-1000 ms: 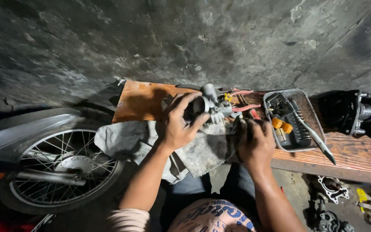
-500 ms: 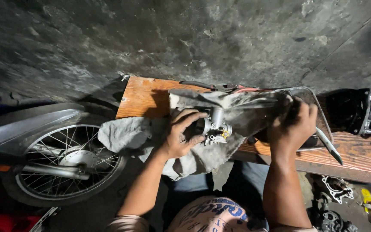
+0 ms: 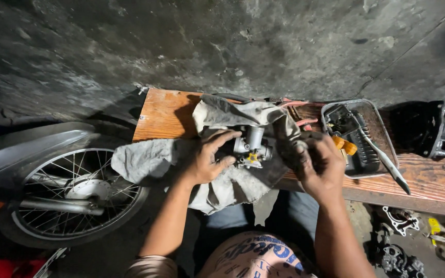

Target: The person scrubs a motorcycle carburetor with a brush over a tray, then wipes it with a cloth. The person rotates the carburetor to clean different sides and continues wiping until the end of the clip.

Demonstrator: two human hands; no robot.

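A spoked wheel is seen at the left, beside a wooden bench over which a grey rag is draped. A metal tray of parts is set at the right. The left hand is curled around a small metal engine part on the rag; the right hand is closed on a fold of the rag

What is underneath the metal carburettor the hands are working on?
A grey rag lies under the carburettor, spread over the wooden board; whatever sits beneath the rag is covered.
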